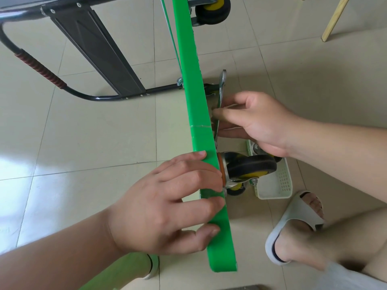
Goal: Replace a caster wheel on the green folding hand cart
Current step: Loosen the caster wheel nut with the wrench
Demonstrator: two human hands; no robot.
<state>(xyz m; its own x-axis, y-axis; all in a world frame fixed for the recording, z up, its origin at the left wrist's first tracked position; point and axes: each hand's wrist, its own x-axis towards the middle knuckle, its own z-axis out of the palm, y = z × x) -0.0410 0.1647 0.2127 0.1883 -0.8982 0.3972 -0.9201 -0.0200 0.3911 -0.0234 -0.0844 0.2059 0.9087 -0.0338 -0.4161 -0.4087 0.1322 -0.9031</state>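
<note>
green cart deck [196, 114] gripped by left hand [167, 206]; right hand [257, 122] pinches steel wrench [222, 80].

White slipper [291, 214] on beige tiled floor [83, 132]; wooden leg [335, 18] (top right)

We see a glossy beige tiled floor [83, 143] carrying everything. The green plastic cart platform [201, 132] stands on its edge on the tiles, and its black tubular handle frame [100, 98] reaches out to the left, low over them. Just right of the platform sits a white perforated plastic basket [280, 185], with a foot in a white slide sandal [293, 218] beside it. A pale wooden leg [335, 19] rests at upper right.
</note>
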